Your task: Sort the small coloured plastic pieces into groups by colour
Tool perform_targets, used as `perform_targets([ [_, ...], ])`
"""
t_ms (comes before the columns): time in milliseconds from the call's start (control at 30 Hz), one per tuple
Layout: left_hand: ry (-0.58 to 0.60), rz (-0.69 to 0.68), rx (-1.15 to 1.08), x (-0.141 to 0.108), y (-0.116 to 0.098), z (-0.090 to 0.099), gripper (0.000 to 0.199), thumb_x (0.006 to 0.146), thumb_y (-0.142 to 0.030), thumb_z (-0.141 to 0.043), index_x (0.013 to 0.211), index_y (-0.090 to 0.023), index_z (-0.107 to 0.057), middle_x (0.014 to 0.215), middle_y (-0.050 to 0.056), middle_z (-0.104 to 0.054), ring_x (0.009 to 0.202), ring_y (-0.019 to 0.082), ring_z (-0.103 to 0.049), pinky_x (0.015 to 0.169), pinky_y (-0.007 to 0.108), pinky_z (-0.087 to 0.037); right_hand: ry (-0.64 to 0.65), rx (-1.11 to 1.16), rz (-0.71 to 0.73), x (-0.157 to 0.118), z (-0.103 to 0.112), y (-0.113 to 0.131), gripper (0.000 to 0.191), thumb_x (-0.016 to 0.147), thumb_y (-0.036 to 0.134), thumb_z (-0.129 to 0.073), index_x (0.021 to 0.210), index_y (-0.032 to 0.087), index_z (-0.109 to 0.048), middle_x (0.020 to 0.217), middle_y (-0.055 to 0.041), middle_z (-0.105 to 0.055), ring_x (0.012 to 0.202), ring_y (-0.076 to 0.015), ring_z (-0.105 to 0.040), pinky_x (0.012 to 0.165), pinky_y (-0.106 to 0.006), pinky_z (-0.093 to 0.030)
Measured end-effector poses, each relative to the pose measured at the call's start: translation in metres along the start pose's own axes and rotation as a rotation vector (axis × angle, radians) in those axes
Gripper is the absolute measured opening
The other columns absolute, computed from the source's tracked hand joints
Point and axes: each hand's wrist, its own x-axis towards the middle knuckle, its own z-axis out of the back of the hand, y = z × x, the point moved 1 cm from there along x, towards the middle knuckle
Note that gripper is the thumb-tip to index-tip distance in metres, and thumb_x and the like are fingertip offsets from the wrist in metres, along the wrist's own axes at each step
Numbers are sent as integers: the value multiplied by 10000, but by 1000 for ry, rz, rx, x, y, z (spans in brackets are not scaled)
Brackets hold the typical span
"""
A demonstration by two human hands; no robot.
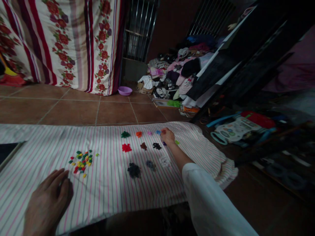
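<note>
My right hand (168, 136) reaches to the far right of the striped cloth, its fingertips pinched together beside a small blue pile (158, 132). Whatever the fingers hold, if anything, is too small to make out. A purple bit (164, 143) shows just under this hand, and a lime-green pile (177, 142) lies to its right. My left hand (48, 201) rests on the cloth with loosely bent fingers, holding nothing visible. Just beyond it lies a mixed heap of small colored pieces (83, 160), mostly yellow, green and red.
Single-color piles sit mid-cloth: green (125, 134), orange (139, 134), pink (149, 133), red (126, 147), brown (143, 146), black (157, 146), dark (134, 170), grey (150, 165) and whitish (164, 161). A dark flat panel (8, 152) lies left. Beyond are a purple basin (125, 91) and heaped clothes (177, 72).
</note>
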Motion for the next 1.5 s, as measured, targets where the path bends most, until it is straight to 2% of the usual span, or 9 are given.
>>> perform_targets([
  [133, 37, -103, 19, -1, 3, -2, 281, 842, -387, -434, 899, -214, -647, 1060, 141, -736, 1111, 338, -656, 938, 525, -560, 10, -59, 75, 2, -7, 0, 199, 776, 84, -558, 854, 188, -709, 871, -53, -747, 854, -179, -682, 815, -258, -499],
  [267, 18, -32, 22, -3, 4, -4, 298, 857, -409, -403, 952, -259, -643, 1080, 99, -732, 1112, 313, -656, 947, 519, -562, 19, -55, 99, 3, -13, 0, 207, 770, 92, -560, 839, 204, -719, 859, -29, -750, 855, -171, -683, 831, -256, -500],
  [400, 43, -9, 38, -2, 1, -2, 355, 878, -415, -388, 996, -206, -651, 1113, 142, -717, 1102, 318, -660, 944, 511, -558, 17, -2, 98, 0, -14, -2, 225, 772, 117, -546, 841, 207, -741, 891, -30, -758, 886, -177, -686, 867, -267, -503],
  [700, -2, -23, 37, 0, -5, 0, 350, 892, -420, -365, 1005, -232, -638, 1110, 85, -726, 1143, 308, -646, 964, 545, -556, -24, 99, 60, -10, 9, 1, 259, 766, 137, -520, 864, 188, -755, 934, -53, -766, 916, -194, -680, 922, -294, -495],
  [833, -10, -40, 89, 1, -9, 0, 393, 901, -364, -379, 1029, -129, -668, 1150, 162, -703, 1099, 303, -657, 969, 486, -551, -11, 165, 61, -21, 15, 14, 251, 770, 176, -524, 879, 194, -749, 922, -54, -761, 901, -200, -678, 899, -305, -504],
  [1000, 10, -4, 125, 0, -11, -1, 400, 919, -302, -386, 1087, -89, -681, 1192, 177, -680, 1139, 301, -628, 989, 461, -526, 89, 304, 181, -55, 2, 51, 259, 778, 232, -521, 913, 188, -738, 894, -58, -751, 839, -198, -670, 860, -324, -516],
  [1233, 16, 46, 94, -1, -16, -2, 388, 924, -256, -402, 1129, -85, -684, 1220, 174, -667, 1191, 302, -590, 1026, 465, -498, 332, 588, 516, -144, -18, 134, 266, 848, 349, -537, 957, 204, -732, 921, -56, -713, 765, -174, -658, 747, -310, -531],
  [1367, 27, 91, 68, 0, -19, -1, 366, 919, -249, -431, 1146, -128, -691, 1247, 156, -656, 1224, 300, -569, 1039, 479, -490, 484, 561, 685, -183, -30, 173, 224, 863, 268, -553, 975, 207, -739, 876, -40, -687, 754, -148, -632, 718, -271, -512],
  [1500, 43, 93, 54, -1, -18, 0, 373, 914, -237, -428, 1168, -164, -692, 1268, 141, -647, 1256, 288, -547, 1061, 477, -475, 553, 491, 788, -204, -51, 196, 204, 842, 157, -584, 947, 208, -751, 861, -31, -674, 777, -143, -623, 730, -263, -503],
])
